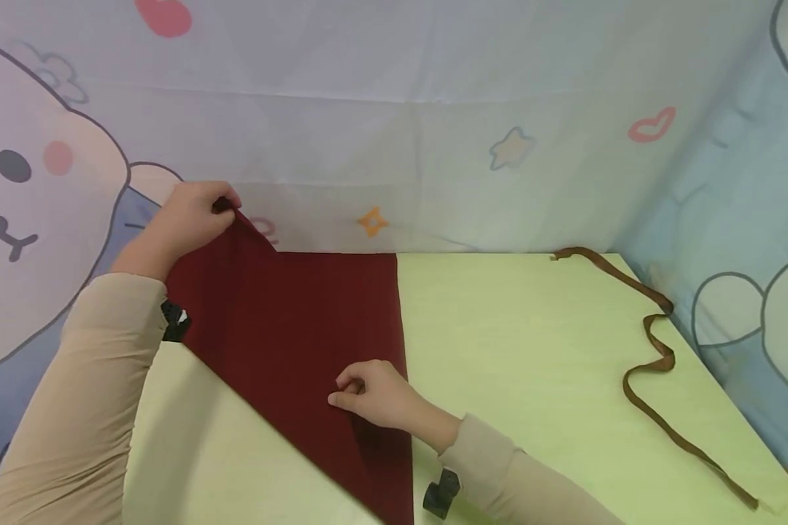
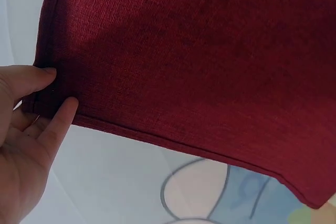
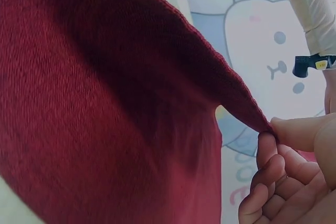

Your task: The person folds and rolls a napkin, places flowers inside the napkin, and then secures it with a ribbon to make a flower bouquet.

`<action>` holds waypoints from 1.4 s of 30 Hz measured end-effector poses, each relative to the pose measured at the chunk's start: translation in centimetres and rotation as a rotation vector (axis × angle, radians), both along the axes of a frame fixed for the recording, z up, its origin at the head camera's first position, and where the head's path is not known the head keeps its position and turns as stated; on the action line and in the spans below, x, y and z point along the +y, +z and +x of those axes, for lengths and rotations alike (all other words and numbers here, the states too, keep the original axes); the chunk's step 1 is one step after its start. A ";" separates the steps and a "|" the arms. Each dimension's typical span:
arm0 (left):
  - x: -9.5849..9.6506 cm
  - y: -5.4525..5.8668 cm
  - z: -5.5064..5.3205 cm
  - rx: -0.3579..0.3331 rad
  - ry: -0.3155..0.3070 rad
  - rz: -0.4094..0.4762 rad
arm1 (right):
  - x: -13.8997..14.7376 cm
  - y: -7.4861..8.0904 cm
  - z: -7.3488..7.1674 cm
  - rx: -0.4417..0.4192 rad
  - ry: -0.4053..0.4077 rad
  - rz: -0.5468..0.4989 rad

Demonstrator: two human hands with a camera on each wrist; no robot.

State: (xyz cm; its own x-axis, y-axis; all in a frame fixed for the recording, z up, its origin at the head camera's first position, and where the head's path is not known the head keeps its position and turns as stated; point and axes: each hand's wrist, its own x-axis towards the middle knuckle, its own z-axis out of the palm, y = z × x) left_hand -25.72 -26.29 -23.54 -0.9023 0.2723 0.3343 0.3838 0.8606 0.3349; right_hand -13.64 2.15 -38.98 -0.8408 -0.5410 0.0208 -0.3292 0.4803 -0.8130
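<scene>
A dark red cloth (image 1: 289, 321) with a hemmed edge lies over the left part of the table, its back left part raised. My left hand (image 1: 193, 219) pinches a corner of it, up against the backdrop. In the left wrist view, the thumb and fingers of the left hand (image 2: 31, 135) grip that hemmed corner, and the cloth (image 2: 199, 61) hangs away to the right. Nearer the front, my right hand (image 1: 377, 394) is over the cloth's right part. The right wrist view shows the right hand (image 3: 289, 166) pinching the cloth's edge between thumb and index finger, with the cloth (image 3: 79, 119) drooping from there.
A narrow brown strap (image 1: 663, 357) lies in wavy bends along the right side of the pale green table (image 1: 499, 328). A printed fabric backdrop (image 1: 433, 146) with cartoon bears and stars rises behind the table and at both sides.
</scene>
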 end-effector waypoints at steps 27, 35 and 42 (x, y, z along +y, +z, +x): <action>8.1 -3.5 -4.8 -0.016 -0.078 0.077 | 3.3 -1.2 -0.5 -0.051 -0.076 0.021; 10.2 -5.2 -5.6 0.018 -0.142 0.091 | 4.2 -2.1 -0.1 -0.118 -0.108 0.023; 11.4 -6.9 -6.2 -0.010 -0.155 0.106 | 4.5 -2.7 0.2 -0.143 -0.116 0.009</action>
State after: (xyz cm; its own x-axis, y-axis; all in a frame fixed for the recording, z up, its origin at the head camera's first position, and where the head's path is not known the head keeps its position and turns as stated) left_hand -31.88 -14.90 -30.43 -0.8558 0.3718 0.3596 0.5050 0.7511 0.4253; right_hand -13.41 6.61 -41.70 -0.8917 -0.4396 -0.1080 -0.1523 0.5161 -0.8429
